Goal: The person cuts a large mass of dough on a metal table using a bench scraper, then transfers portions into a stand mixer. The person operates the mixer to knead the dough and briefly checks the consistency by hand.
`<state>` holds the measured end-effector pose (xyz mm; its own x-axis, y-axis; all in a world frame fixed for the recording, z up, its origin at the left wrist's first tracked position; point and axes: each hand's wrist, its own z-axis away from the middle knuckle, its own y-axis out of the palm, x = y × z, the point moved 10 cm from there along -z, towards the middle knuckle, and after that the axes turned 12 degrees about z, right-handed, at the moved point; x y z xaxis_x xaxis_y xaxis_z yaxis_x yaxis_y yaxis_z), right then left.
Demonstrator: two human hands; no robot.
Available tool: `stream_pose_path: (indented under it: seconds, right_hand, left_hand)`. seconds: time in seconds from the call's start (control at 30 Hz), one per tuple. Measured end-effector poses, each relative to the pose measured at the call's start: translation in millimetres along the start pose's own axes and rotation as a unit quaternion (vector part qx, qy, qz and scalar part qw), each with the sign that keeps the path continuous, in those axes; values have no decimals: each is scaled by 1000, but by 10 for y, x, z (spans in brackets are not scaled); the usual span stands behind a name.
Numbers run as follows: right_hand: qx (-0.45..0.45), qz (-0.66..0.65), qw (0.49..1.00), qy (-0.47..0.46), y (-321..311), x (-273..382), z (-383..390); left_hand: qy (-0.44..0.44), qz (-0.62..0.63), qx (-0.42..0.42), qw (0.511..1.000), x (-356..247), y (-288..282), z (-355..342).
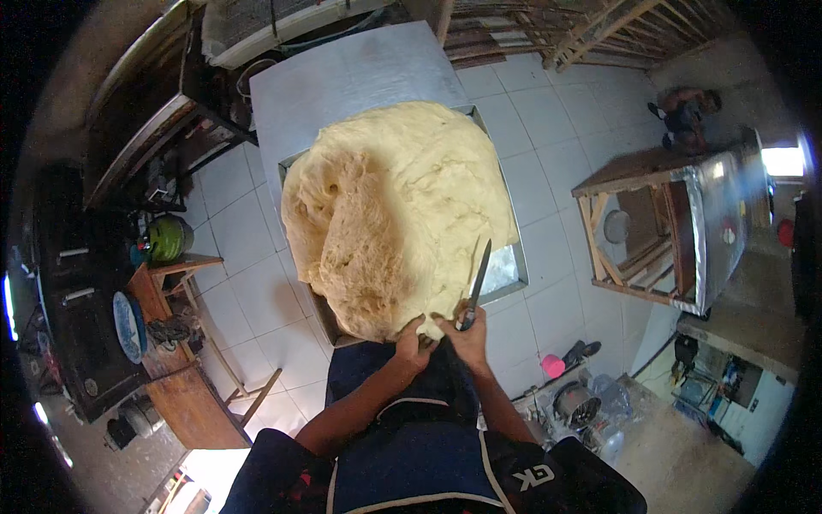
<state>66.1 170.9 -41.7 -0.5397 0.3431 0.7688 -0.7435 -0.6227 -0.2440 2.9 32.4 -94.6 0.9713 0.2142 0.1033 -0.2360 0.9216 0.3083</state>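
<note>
A huge dough mass (394,214) fills centre frame, seemingly whole; work looks early, no separate pieces visible. At its lower edge, the left hand (412,344) pinches dough; the right hand (468,339), closed round a knife (481,278), pinches too.

dough (437,188) in tray (503,274) | knife (479,283) in right hand (467,338) at dough's near edge | cylinder (169,238) left | stand (684,227) right

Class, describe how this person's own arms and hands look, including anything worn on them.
Both the left hand and right hand are gloveless, and the forearms are bare, with no watch or bracelet visible. The dark sleeves are short and loose: the left sleeve has a reddish marking, the right sleeve bold white lettering.
</note>
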Motion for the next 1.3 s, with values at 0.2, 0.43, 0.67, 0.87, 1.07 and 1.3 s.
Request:
stream_pose_path:
  seconds: [0.2, 0.43, 0.67, 0.87, 1.07, 1.3]
  right_hand:
    - [-154, 258, 940, -164, 284, 637, 356]
    - [-79, 180, 978, -67, 568, 348, 295]
    - [-133, -55, 987, 65, 622, 38, -7]
    - [115, -314, 938, 87, 546, 258, 238]
    - [101, -228, 966, 64, 196, 412, 725]
    - [107, -286, 951, 48, -433, 409, 1161]
  left_hand:
    - [114, -50, -78, 989, -426, -336, 270]
    - [140, -125, -38, 981, -783, -270, 566]
    - [184, -229, 136, 946, -1005, 292, 710]
    - [-12, -115, 27, 993, -281, -334, 957]
    - [-63, 116, 378, 916, 100, 764, 488]
    - [-77, 133, 270, 951, 520, 538, 251]
